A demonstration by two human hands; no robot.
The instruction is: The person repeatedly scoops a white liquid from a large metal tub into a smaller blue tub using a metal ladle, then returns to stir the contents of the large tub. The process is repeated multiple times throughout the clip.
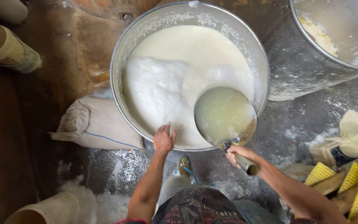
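A big round metal vat stands on the floor, filled with milky white liquid and a patch of foam on its left side. My left hand rests on the vat's near rim. My right hand grips the short handle of a large metal ladle. The ladle's bowl is full of pale cloudy liquid and hangs over the vat's near right side. My legs and one foot show below the vat.
A stuffed sack lies against the vat's left side. A second metal vat is at top right. Pale cylindrical containers lie at left and bottom left. Yellow moulds and cloth sit at right. The floor is wet and foamy.
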